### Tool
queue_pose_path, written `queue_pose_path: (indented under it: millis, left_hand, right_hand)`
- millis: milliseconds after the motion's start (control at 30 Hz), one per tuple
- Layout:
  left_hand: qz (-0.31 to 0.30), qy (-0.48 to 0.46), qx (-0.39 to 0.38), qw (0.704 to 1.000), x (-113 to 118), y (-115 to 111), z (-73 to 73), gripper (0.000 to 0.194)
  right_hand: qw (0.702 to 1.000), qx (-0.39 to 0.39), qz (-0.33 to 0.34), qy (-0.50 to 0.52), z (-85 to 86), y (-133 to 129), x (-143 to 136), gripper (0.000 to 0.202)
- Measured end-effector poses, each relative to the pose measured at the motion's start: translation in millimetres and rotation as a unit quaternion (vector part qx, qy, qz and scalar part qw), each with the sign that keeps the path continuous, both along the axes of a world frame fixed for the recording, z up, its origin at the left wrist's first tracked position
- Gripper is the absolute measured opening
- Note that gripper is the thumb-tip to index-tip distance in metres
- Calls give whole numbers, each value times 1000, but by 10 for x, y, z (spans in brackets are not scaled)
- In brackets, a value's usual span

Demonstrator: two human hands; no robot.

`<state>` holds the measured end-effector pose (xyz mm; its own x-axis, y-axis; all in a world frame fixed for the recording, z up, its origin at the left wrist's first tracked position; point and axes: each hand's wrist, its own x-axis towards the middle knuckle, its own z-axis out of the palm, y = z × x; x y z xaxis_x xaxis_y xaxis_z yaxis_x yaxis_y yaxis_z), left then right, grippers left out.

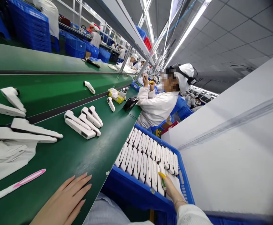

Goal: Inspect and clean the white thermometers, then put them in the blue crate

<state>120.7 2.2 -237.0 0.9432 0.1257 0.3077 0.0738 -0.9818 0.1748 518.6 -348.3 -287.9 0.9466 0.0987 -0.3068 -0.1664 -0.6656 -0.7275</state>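
Note:
My left hand (67, 198) lies flat on the green worktable (99, 156), fingers stretched out, with nothing under it that I can see. Down to the right, my right hand (170, 187) reaches into a blue crate (184, 175) filled with rows of white handheld thermometers (142, 165). A yellow cover sits on one of its fingertips, and a small green patch shows beside it. Those fingers are closed on a thermometer at the near end of the rows; the grip is partly hidden. Several more white thermometers (80, 122) lie grouped on the table ahead of my left hand.
A pink-and-white toothbrush-like stick (21, 184) and a white cloth (12, 156) lie at left. Farther along are a yellow tray (119, 98) and a black device (130, 103). A co-worker in white (160, 103) sits beyond the crate. A white panel (232, 140) rises at right.

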Motion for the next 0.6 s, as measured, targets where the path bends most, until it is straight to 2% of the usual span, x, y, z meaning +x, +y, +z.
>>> queue_pose_path:
  millis: [133,367,467,600]
  left_hand:
    - [10,0,-15,1000,-20,-2,-17,51]
    - [2,-19,13,1000,-32,-8,45,49]
    - [-4,-27,25,999,-27,-10,62,47]
    - [-7,-25,21,999,-31,-9,124,45]
  right_hand:
    - [990,-134,38,11,-147,-34,72,26]
    - [944,-325,55,8,-252,3,66,31]
    - [923,-381,48,1,-271,56,33,33]
    - [911,-405,61,-36,-242,67,-57,36]
